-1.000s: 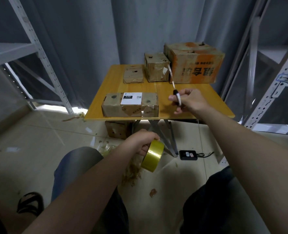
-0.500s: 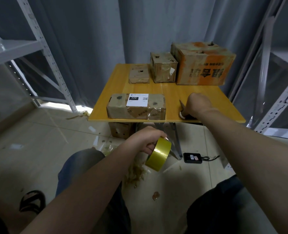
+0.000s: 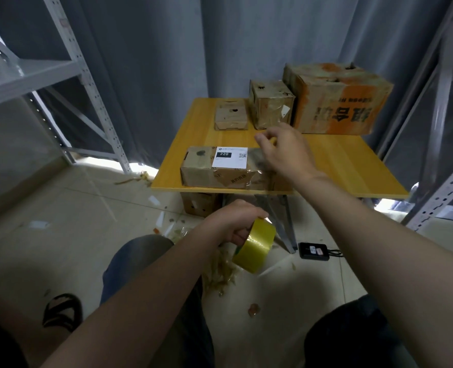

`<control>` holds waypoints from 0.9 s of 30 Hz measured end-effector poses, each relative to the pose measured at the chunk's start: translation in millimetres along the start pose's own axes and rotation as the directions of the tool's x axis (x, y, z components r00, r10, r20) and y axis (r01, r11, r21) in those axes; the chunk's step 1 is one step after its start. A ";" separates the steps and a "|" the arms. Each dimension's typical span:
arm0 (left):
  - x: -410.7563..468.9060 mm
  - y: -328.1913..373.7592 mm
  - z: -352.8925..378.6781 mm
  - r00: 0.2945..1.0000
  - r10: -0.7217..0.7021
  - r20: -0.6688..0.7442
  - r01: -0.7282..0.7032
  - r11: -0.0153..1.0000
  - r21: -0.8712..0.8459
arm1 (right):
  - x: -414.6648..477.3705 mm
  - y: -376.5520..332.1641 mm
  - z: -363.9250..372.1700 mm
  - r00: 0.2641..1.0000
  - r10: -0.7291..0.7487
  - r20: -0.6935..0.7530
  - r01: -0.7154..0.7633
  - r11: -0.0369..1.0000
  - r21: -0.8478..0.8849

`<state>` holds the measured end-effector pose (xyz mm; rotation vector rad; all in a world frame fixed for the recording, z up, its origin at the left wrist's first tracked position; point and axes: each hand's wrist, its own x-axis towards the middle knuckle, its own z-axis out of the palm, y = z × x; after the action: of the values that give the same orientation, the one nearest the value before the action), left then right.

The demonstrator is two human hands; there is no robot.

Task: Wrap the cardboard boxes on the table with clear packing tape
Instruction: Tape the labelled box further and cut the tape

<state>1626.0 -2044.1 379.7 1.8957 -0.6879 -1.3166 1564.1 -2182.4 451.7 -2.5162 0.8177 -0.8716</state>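
Head view: left grip (image 3: 233,224) clenched round tape roll (image 3: 256,247); right grip (image 3: 286,152) over labelled box (image 3: 201,168) (closed), hold unclear.

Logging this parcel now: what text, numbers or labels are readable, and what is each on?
"220": white digits on a black patch of the white label on the near box.
Fine print and QR code on that label: too small to read.
Large dark characters on the big orange box: upside down, not legible.
Print on the near box's front: blurred.
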 end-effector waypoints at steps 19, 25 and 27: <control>-49.7 19.5 -17.9 0.973 0.226 -0.047 -0.230 0.966 -0.120 | -15.9 19.9 27.6 0.987 -0.149 0.063 0.143 0.986 0.085; -77.8 52.8 -32.1 0.889 0.409 -0.205 -0.445 0.877 -0.181 | -13.8 -8.4 -29.0 0.996 -0.047 0.077 -0.008 0.809 0.588; -83.3 62.8 -34.9 0.834 0.481 -0.270 -0.529 0.835 -0.149 | -14.7 -11.1 -41.5 0.985 -0.098 0.141 -0.006 0.803 0.596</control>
<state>1629.1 -2009.8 484.1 1.5063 -0.8229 -0.7872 1532.1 -2170.4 481.7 -2.0112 0.3459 -0.7685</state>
